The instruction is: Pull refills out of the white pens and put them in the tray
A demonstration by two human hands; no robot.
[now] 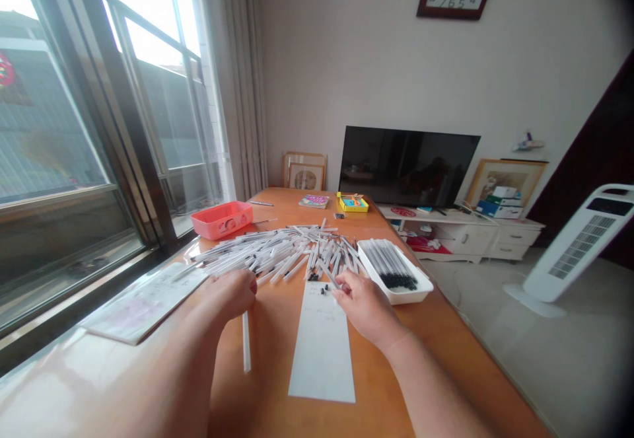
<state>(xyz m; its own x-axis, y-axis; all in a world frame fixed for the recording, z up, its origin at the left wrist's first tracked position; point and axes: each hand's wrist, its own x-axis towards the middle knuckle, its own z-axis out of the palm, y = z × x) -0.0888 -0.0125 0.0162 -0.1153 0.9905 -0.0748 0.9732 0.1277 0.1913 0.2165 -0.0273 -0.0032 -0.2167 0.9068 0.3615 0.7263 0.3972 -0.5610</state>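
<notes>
My left hand (236, 292) is curled closed at the near edge of a heap of clear and white pen barrels (277, 253). A single white pen barrel (246, 349) sticks out below its fingers toward me; the grip itself is hidden behind the hand. My right hand (364, 302) pinches another pen barrel (327, 273) between thumb and fingers, slanting up to the left over the heap. Just left of these fingertips, small black pen caps or plugs (324, 289) lie on a strip of white paper (321, 359).
A white tray (419, 296) to the right holds a row of black-tipped pens. Back left stands a red plastic basket (218, 226); a notebook (148, 302) lies at the left. Farther off are a yellow box (354, 205) and a booklet (314, 201).
</notes>
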